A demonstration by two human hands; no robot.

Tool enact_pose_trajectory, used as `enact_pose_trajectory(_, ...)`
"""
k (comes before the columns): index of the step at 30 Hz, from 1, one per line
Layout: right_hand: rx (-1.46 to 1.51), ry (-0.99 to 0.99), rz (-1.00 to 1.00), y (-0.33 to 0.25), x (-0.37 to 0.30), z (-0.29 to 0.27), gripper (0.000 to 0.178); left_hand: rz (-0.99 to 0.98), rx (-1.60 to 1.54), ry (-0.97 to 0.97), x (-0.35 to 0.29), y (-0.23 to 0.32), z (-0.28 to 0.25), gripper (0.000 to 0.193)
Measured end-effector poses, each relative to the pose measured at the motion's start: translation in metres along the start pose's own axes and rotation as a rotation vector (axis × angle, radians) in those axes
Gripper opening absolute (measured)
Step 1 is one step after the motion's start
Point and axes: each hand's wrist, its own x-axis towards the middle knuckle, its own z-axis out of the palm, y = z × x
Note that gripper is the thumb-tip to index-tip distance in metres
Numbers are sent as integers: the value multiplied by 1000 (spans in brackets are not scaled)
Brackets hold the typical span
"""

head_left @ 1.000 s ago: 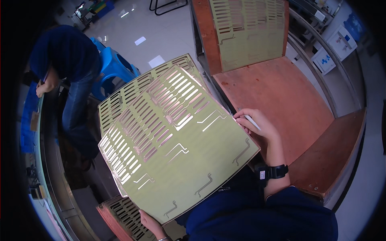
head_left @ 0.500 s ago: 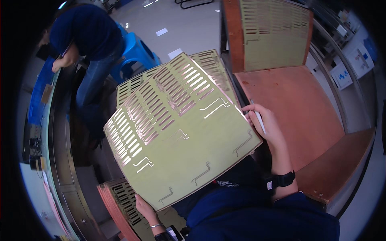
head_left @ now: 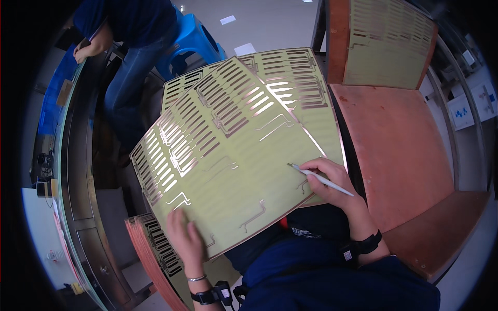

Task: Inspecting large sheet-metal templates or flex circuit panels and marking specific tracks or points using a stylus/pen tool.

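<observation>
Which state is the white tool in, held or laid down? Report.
Held: the right hand grips the white tool, its tip over the green panel.

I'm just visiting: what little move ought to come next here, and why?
Perhaps guide the tip of the white tool toward one of the bent lines on the upper green panel. The right hand holds the tool like a pen, its tip over a plain stretch, while the left hand is at the panel's near left part, where it may help steady it.

From here, the upper panel (head_left: 259,179) lies across the lower panel (head_left: 326,122), a stool (head_left: 191,39) beyond the latter's far edge.
</observation>
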Motion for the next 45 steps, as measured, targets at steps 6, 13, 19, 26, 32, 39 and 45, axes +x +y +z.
enact_pose_trajectory(6, -63, -105, 9, 5, 12, 8, 20, 291, -136, -291, 31, 86, 25, 50)
enact_pose_trajectory(13, -140, 20, -170, 15, 11, 15, 17, 307, -125, -257, 32, 90, 37, 49)
enact_pose_trajectory(19, -128, 5, -168, 19, 9, 15, 16, 316, -124, -248, 32, 90, 40, 48)
enact_pose_trajectory(26, -152, 8, -167, 22, 9, 17, 15, 317, -124, -243, 31, 91, 41, 49)
enact_pose_trajectory(32, -151, 23, -144, 22, 9, 18, 15, 317, -115, -238, 31, 92, 41, 48)
enact_pose_trajectory(39, 198, 87, 52, 22, 4, 12, 13, 324, -97, -260, 33, 94, 40, 51)
enact_pose_trajectory(45, 479, 430, 48, 25, 3, -3, 15, 426, -26, -301, 67, 150, 60, 63)
